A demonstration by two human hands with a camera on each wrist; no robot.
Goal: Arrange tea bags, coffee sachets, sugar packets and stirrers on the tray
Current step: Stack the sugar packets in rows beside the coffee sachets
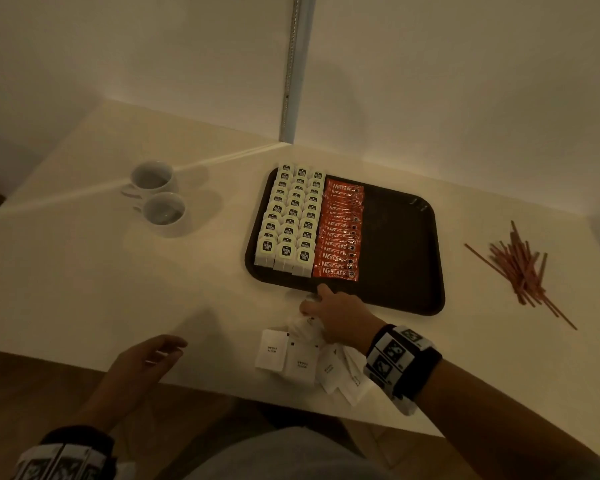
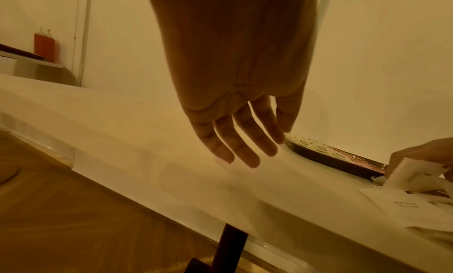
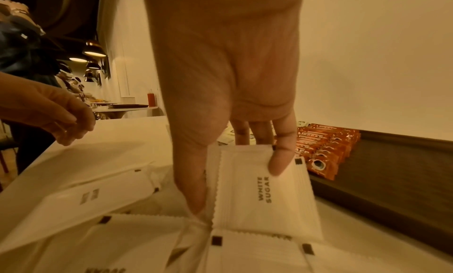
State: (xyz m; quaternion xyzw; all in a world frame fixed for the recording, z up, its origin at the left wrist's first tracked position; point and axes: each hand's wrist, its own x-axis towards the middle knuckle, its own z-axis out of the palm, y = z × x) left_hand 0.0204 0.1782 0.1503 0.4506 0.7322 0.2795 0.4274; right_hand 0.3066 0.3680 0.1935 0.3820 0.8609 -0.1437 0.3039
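Head view: tray (image 1: 406, 237) sits on the worktop (image 1: 153, 289), about half filled. Tea bags (image 1: 290, 221) done, three neat columns on the tray's left side. Coffee sachets (image 1: 340, 230) done, one overlapped column just right of them. Right half of the tray is bare, so sugar and stirrers are both left to place. Sugar packets (image 1: 302, 362) lie in a loose pile on the worktop at the near edge, just short of the tray. Stirrers (image 1: 520, 271) are scattered on the worktop well right of the tray, untouched. Right hand (image 1: 333, 315) is down on the pile at the tray's near rim; its grip is hidden from here. Left hand (image 1: 142, 358) hovers over the near worktop edge, empty. Two cups (image 1: 156, 195) far left, not part of the job.

Left wrist view: left hand (image 2: 235, 106) has fingers straight and relaxed, holding nothing, clear of the worktop. Tray is only a sliver at right; the sugar pile is cut off by the frame edge.

Right wrist view: right hand (image 3: 228, 106) pinches a small stack of white sugar packets (image 3: 264, 195) between thumb and fingers, held edge-up over the pile; can't count the stack. Sachets (image 3: 326, 151) show behind it. Tea bags mostly blocked by the fingers; stirrers out of frame.
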